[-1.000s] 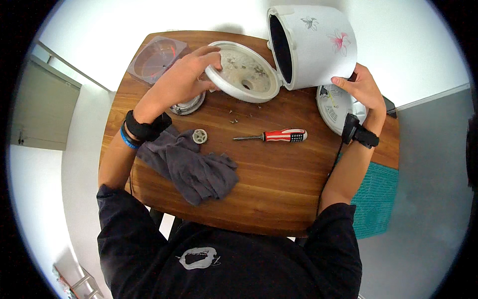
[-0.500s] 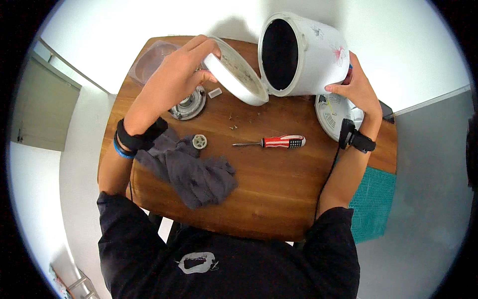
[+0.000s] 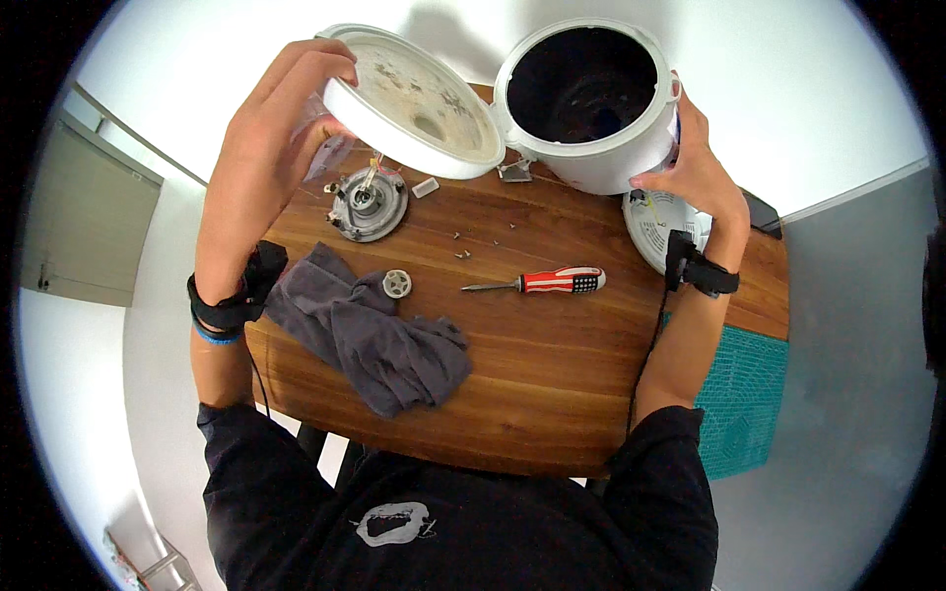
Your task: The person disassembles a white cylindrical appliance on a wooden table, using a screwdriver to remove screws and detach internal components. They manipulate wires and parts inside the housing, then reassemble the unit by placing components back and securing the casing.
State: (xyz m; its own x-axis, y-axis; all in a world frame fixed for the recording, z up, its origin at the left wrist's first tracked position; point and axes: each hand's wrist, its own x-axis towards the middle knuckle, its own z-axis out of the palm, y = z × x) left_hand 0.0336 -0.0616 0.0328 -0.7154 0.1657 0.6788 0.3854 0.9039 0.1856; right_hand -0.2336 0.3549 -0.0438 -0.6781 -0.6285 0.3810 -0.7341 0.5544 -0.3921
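Observation:
My left hand grips the rim of a round white rice cooker lid, its stained inner face toward me. On the right, the white rice cooker body is tilted, its dark hollow inside facing up and toward me. My right hand clasps its right side, thumb in front and some fingers hidden behind. Lid and body meet at the body's left edge. Below the lid lies a round grey metal heating plate. A white round base cover with wires rests below my right hand.
A screwdriver with a red, white and black handle lies mid-table near loose screws. A grey cloth, a small round white part and a white block are left. A green mat lies at right.
The lid has swung up and left with my left hand. The cooker body has turned from lying sideways to more upright, so its inside now shows. The table items have stayed put.

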